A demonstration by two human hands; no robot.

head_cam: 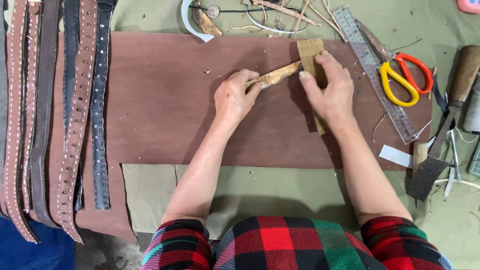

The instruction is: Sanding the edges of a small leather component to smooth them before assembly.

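My left hand [235,97] grips a worn, tan tool [277,75] whose tip points right toward a tan perforated leather strip [311,56]. That strip lies upright on a large reddish-brown leather sheet [165,100]. My right hand [327,90] presses flat on the strip, fingers spread, covering its middle; its lower end shows below the wrist. Both hands work near the sheet's upper middle.
Several studded and stitched leather belts [75,110] lie at the left. A steel ruler [372,67], orange-and-yellow handled scissors [402,75], a wooden-handled knife [450,115] and scraps sit at the right on green cloth [150,195]. Cords and sticks clutter the top edge.
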